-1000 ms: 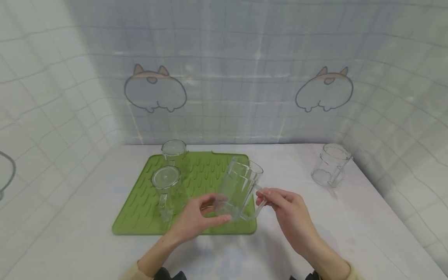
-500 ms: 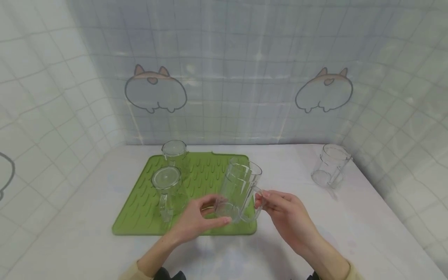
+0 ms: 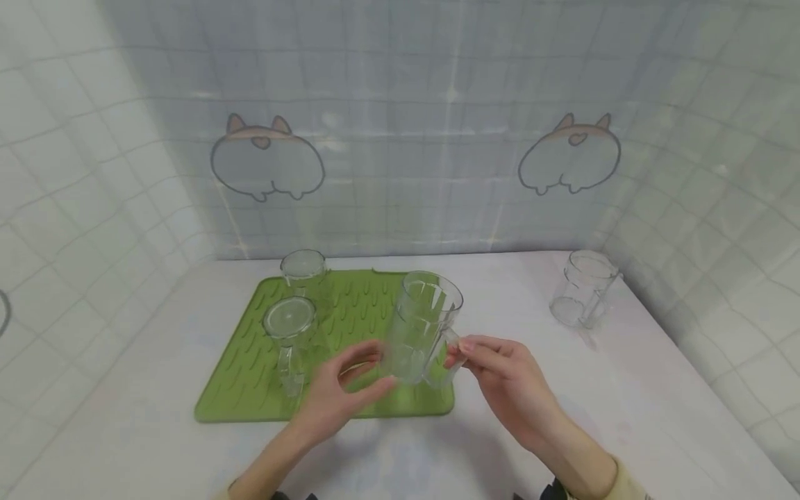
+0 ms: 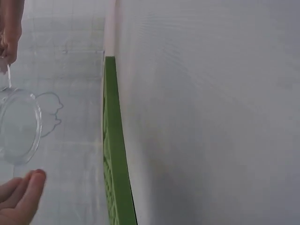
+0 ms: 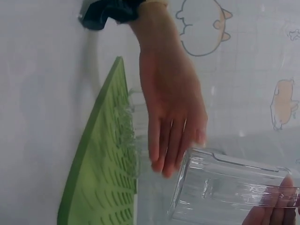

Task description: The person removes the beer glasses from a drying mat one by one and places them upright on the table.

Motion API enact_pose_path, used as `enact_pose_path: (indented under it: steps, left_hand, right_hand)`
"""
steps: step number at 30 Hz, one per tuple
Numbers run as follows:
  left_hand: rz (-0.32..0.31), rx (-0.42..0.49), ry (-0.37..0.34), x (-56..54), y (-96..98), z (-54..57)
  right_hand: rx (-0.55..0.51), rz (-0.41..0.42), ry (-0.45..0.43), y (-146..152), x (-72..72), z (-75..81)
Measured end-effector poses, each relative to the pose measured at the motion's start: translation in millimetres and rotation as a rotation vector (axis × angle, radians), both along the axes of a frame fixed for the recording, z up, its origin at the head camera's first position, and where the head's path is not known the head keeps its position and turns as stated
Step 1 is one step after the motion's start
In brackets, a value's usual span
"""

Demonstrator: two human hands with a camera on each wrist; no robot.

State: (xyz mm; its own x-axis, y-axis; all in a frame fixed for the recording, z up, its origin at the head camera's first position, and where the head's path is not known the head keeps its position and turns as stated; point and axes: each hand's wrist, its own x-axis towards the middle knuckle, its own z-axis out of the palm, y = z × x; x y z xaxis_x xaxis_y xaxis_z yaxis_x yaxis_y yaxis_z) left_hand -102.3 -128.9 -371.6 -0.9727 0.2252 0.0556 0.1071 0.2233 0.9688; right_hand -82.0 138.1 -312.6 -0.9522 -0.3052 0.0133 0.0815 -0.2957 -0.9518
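Note:
My right hand (image 3: 503, 378) pinches the handle of a clear glass mug (image 3: 420, 333), which hangs mouth-up and slightly tilted over the green mat (image 3: 362, 389) in the head view. Close to the mug's base, my left hand (image 3: 334, 392) has its fingers and thumb spread loosely. The left wrist view shows a gap between its fingertips (image 4: 37, 180) and the mug's round base (image 4: 21, 126). On the left of the mat, a second glass mug (image 3: 291, 323) stands upside down with its handle toward me. Behind that one is another glass mug (image 3: 304, 267).
A further glass mug (image 3: 581, 292) stands mouth-up on the white table (image 3: 519, 292) at the back right. The mat is studded with raised ridges. Tile-patterned sheeting (image 3: 412, 173) with cartoon animal drawings closes off the back and sides.
My left hand has let go of the mug's base and drawn back a little to the left. The right hand still holds the handle, with the mug slightly more upright. The head view has shifted slightly.

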Motion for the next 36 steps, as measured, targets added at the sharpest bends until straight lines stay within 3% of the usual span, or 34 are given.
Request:
enact_pose_path:
  steps: [4, 9, 15, 24, 27, 29, 34, 36]
  left_hand:
    - [0.01, 0.022, 0.178, 4.3, -10.6, 2.6]
    - [-0.049, 0.05, 0.417, 7.4, -26.7, 11.9]
    - [-0.064, 0.136, 0.518, 8.3, -44.8, 25.4]
    - [-0.032, 0.428, 0.667, 2.4, -80.1, 39.9]
    - [0.03, 0.497, 0.664, -0.5, -94.5, 41.5]
    - [0.133, 0.489, 0.621, -1.8, -103.9, 42.4]
    - [0.43, 0.381, 0.386, -6.9, -129.0, 39.7]
    - [0.492, 0.34, 0.3, -10.6, -140.0, 34.3]
  right_hand:
    - [0.049, -0.067, 0.056, 3, -2.5, -0.1]
    - [0.095, -0.132, 0.109, 8, -6.9, -0.8]
    - [0.107, -0.177, 0.122, 12, -12.4, -2.3]
    - [0.135, -0.22, 0.112, 20, -20.3, -4.1]
    - [0.137, -0.24, 0.114, 23, -23.3, -4.8]
    - [0.136, -0.256, 0.113, 24, -25.3, -5.4]
    - [0.134, -0.294, 0.104, 29, -29.4, -6.2]
    - [0.139, -0.305, 0.103, 30, -31.0, -6.2]
